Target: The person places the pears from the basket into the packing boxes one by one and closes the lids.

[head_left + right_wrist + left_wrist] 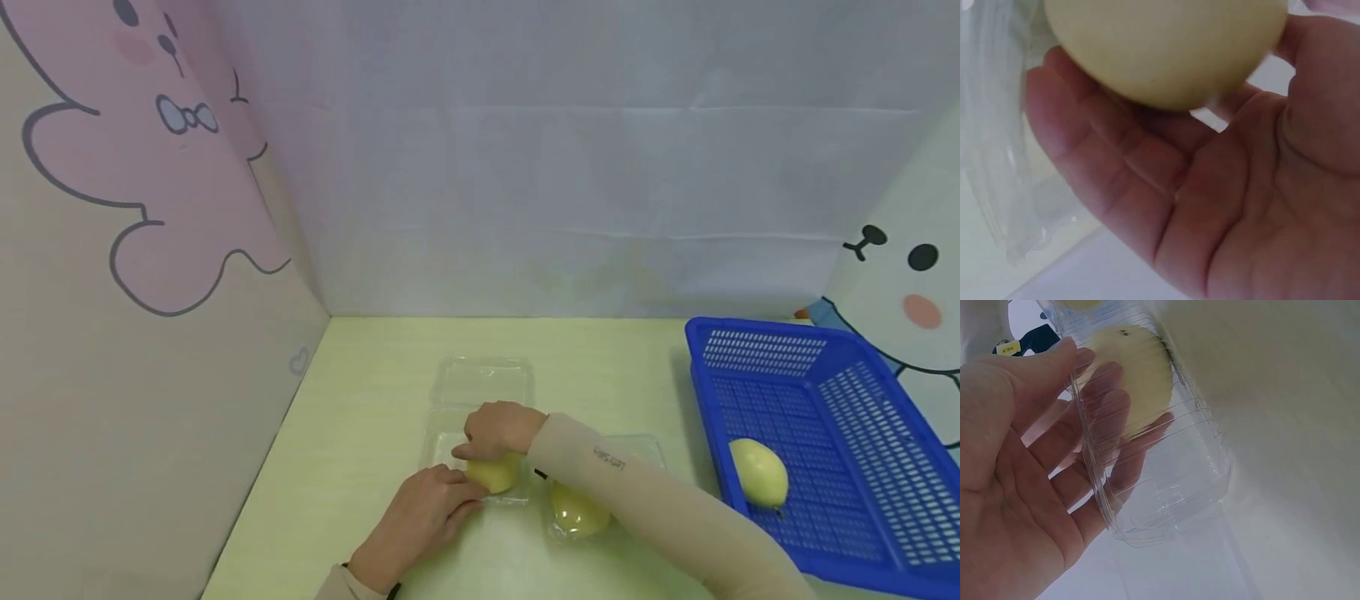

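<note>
An unlidded clear plastic box stands mid-table, its lid folded back toward the wall. My right hand reaches in from above, its fingers curled round a yellow pear; the right wrist view shows the pear against the fingers. At the near left corner my left hand grips the box wall, thumb at the rim. Its fingers show through the ridged plastic, close by the pear. A second clear box with another pear sits to the right, partly hidden under my right sleeve.
On the right side stands a blue plastic basket with slotted walls, holding one yellow pear. A pale wall closes off the back of the table. A cartoon-printed panel runs along the left.
</note>
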A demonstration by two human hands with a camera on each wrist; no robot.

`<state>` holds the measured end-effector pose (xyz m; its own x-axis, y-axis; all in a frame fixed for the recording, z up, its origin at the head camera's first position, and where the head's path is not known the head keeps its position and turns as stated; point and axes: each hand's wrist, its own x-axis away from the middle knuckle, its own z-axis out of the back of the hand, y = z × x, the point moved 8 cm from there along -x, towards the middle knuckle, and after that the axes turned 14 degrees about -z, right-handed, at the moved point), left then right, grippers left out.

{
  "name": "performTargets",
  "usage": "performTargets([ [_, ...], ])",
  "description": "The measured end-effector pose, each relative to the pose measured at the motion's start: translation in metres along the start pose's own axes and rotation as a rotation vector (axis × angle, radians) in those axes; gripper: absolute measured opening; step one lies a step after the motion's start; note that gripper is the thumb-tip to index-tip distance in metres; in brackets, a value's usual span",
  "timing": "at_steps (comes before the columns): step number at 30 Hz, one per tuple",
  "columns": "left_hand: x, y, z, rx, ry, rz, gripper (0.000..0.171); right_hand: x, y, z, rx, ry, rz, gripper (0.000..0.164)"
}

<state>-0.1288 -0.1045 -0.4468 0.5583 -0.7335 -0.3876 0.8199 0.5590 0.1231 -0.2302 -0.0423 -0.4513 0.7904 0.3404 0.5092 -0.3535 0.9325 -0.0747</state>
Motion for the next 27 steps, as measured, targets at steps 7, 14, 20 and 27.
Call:
performTargets([
  [7,-0.001,0.000,0.001,-0.013,-0.004,0.002,0.007,0.012,0.012,0.022,-0.031,0.036,0.052,0.039],
  [14,-0.002,-0.001,0.001,-0.012,-0.006,0.006,0.007,0.029,0.036,0.052,-0.107,0.060,0.029,0.045],
  [20,-0.001,-0.003,0.000,-0.011,0.004,0.009,0.007,0.047,0.064,0.084,-0.191,0.132,0.030,0.046],
  [27,0.002,-0.003,-0.003,-0.016,0.042,-0.011,0.009,0.080,0.118,0.117,-0.313,0.253,0.045,0.043],
])
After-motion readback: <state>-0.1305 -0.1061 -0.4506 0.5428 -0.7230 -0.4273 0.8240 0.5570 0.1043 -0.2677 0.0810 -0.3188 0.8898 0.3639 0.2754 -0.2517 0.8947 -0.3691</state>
